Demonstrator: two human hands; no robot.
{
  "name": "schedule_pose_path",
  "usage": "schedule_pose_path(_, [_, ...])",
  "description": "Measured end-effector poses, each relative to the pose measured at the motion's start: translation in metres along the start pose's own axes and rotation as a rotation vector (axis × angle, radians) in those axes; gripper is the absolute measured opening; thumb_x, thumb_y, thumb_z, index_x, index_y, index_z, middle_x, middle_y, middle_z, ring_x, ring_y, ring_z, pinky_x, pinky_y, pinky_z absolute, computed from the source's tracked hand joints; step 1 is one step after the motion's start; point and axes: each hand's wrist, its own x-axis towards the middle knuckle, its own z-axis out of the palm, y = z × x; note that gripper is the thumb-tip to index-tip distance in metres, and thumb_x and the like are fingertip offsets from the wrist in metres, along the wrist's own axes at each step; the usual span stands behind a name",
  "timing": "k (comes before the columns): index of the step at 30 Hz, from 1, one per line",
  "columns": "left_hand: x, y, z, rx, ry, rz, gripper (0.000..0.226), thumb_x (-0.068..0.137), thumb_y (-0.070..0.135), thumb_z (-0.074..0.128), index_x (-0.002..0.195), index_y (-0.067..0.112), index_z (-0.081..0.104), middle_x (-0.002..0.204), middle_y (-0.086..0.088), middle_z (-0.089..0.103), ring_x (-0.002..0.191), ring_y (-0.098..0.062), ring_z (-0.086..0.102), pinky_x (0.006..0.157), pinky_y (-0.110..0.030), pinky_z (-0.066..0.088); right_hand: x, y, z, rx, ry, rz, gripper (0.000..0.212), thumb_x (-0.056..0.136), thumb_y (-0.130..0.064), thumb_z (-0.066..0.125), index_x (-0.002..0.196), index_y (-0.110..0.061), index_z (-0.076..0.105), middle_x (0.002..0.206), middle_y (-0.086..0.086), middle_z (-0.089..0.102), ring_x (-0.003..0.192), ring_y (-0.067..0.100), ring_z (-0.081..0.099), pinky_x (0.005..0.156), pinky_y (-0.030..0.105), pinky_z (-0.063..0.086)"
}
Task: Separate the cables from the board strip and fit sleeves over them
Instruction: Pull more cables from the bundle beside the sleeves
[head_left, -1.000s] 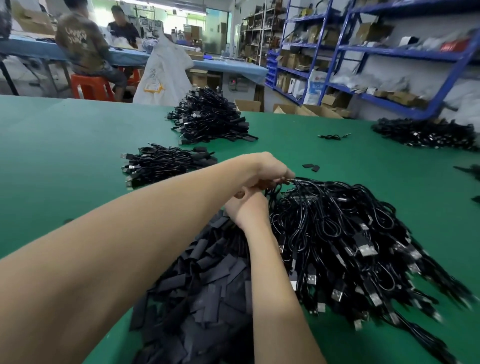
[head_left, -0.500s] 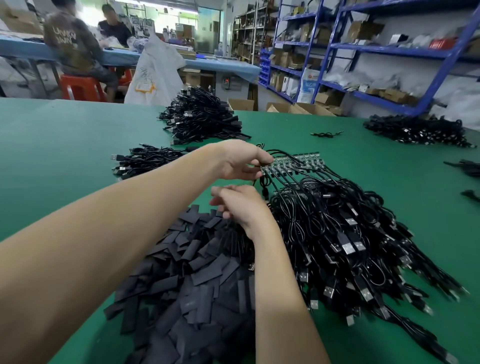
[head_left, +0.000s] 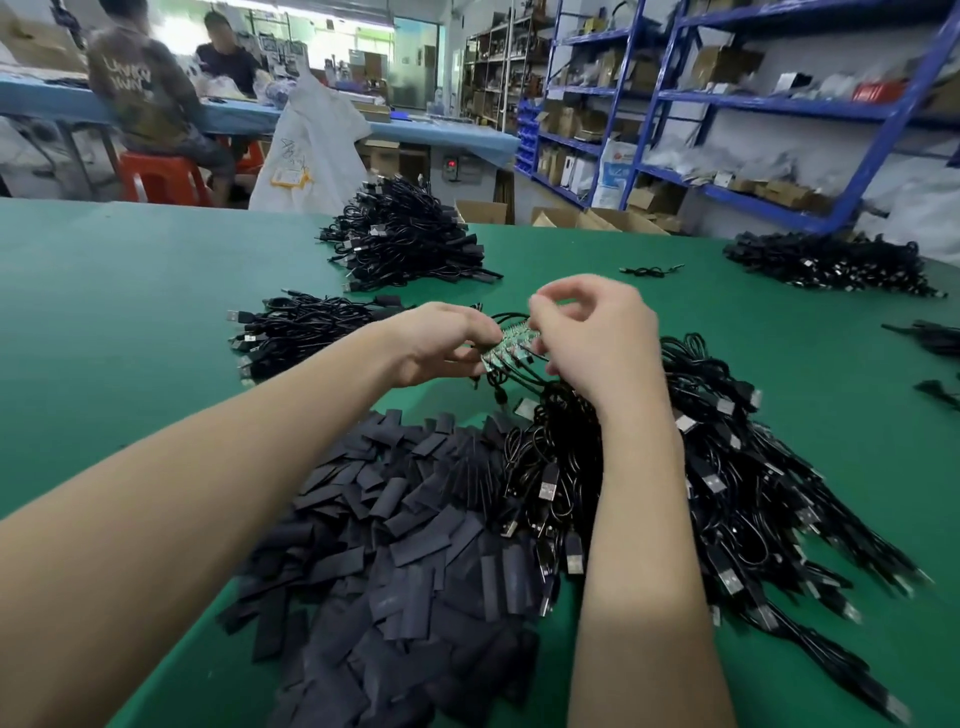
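Observation:
A small green board strip (head_left: 508, 347) with several black cables hanging from it is held above the table between both hands. My left hand (head_left: 441, 343) grips its left end. My right hand (head_left: 597, 332) pinches its right end, fingers curled over the top and hiding much of the strip. Below lies a big heap of black USB cables (head_left: 727, 483). A pile of flat black sleeves (head_left: 395, 545) spreads at the near left under my forearms.
The green table (head_left: 130, 322) also carries cable piles at mid left (head_left: 306, 332), far centre (head_left: 405, 239) and far right (head_left: 831, 262). A loose cable (head_left: 649, 270) lies beyond my hands. Two people sit at a blue bench behind; blue shelving stands at the right.
My left hand lifted the board strip out of the cable heap. My right hand rose from the heap and took hold of the strip's right end.

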Motion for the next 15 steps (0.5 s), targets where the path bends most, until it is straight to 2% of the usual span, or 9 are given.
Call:
schedule_pose_path(1, [-0.001, -0.001, -0.002, 0.041, -0.003, -0.006, 0.014, 0.098, 0.004, 0.06, 0.091, 0.014, 0.066, 0.082, 0.0, 0.059, 0.061, -0.01, 0.051, 0.07, -0.025, 0.057, 0.001, -0.001, 0.0, -0.044, 0.044, -0.021, 0.013, 0.091, -0.031, 0.065, 0.101, -0.027, 0.071, 0.088, -0.011, 0.073, 0.077, 0.002, 0.067, 0.073, 0.021, 0.056])
schedule_pose_path(3, [-0.003, 0.0, -0.006, 0.194, -0.011, -0.015, 0.016, 0.097, 0.011, 0.064, 0.085, 0.021, 0.064, 0.077, 0.005, 0.06, 0.06, -0.008, 0.053, 0.069, -0.025, 0.054, 0.001, 0.005, 0.001, -0.2, 0.044, -0.037, 0.021, 0.09, -0.032, 0.064, 0.111, -0.028, 0.069, 0.103, -0.007, 0.07, 0.097, 0.015, 0.064, 0.086, 0.032, 0.054])
schedule_pose_path(5, [-0.003, 0.004, -0.008, 0.363, 0.016, 0.001, 0.014, 0.096, 0.019, 0.067, 0.083, 0.026, 0.064, 0.079, 0.007, 0.061, 0.068, -0.009, 0.05, 0.067, -0.023, 0.046, 0.001, 0.009, 0.004, -0.394, -0.061, 0.012, 0.033, 0.091, -0.037, 0.064, 0.122, -0.027, 0.065, 0.113, 0.002, 0.067, 0.111, 0.028, 0.06, 0.099, 0.041, 0.049])
schedule_pose_path(7, [-0.002, 0.008, -0.006, 0.479, 0.056, 0.043, 0.009, 0.095, 0.024, 0.067, 0.087, 0.024, 0.065, 0.084, 0.005, 0.06, 0.075, -0.013, 0.046, 0.064, -0.025, 0.04, 0.0, 0.012, 0.008, -0.5, -0.136, 0.054, 0.036, 0.091, -0.04, 0.065, 0.126, -0.029, 0.064, 0.116, 0.003, 0.068, 0.119, 0.029, 0.057, 0.108, 0.04, 0.041])
schedule_pose_path(9, [-0.002, 0.011, -0.001, 0.576, 0.094, 0.104, 0.003, 0.093, 0.022, 0.067, 0.094, 0.021, 0.065, 0.087, 0.002, 0.057, 0.075, -0.017, 0.045, 0.06, -0.025, 0.036, 0.002, 0.014, 0.01, -0.538, -0.134, 0.088, 0.036, 0.091, -0.04, 0.066, 0.126, -0.03, 0.065, 0.119, 0.0, 0.069, 0.123, 0.027, 0.054, 0.107, 0.037, 0.037])
schedule_pose_path(10, [-0.002, 0.012, 0.002, 0.63, 0.102, 0.142, 0.009, 0.093, 0.018, 0.067, 0.102, 0.019, 0.064, 0.093, 0.001, 0.056, 0.078, -0.018, 0.047, 0.06, -0.025, 0.038, 0.002, 0.014, 0.009, -0.537, -0.13, 0.105, 0.036, 0.091, -0.037, 0.067, 0.126, -0.03, 0.064, 0.119, -0.001, 0.07, 0.123, 0.026, 0.054, 0.106, 0.038, 0.036])
schedule_pose_path(13, [-0.004, 0.014, 0.01, 0.788, 0.032, 0.229, 0.035, 0.095, 0.016, 0.065, 0.128, 0.023, 0.056, 0.119, 0.002, 0.052, 0.108, -0.019, 0.055, 0.088, -0.031, 0.05, 0.003, 0.015, 0.008, -0.513, -0.116, 0.146, 0.036, 0.086, -0.026, 0.068, 0.121, -0.031, 0.066, 0.111, -0.004, 0.072, 0.118, 0.023, 0.057, 0.102, 0.037, 0.036])
schedule_pose_path(14, [-0.005, 0.015, 0.014, 0.804, -0.002, 0.248, 0.03, 0.096, 0.018, 0.064, 0.125, 0.025, 0.06, 0.119, 0.005, 0.058, 0.111, -0.017, 0.057, 0.091, -0.028, 0.05, 0.002, 0.015, 0.007, -0.505, -0.109, 0.153, 0.034, 0.085, -0.024, 0.069, 0.118, -0.031, 0.068, 0.108, -0.005, 0.073, 0.115, 0.022, 0.058, 0.102, 0.037, 0.037])
schedule_pose_path(15, [-0.006, 0.016, 0.016, 0.812, -0.011, 0.27, 0.019, 0.097, 0.021, 0.064, 0.114, 0.027, 0.068, 0.111, 0.008, 0.066, 0.104, -0.013, 0.06, 0.085, -0.021, 0.051, 0.001, 0.014, 0.006, -0.494, -0.106, 0.149, 0.031, 0.084, -0.023, 0.069, 0.115, -0.031, 0.069, 0.106, -0.005, 0.073, 0.112, 0.022, 0.06, 0.102, 0.037, 0.039])
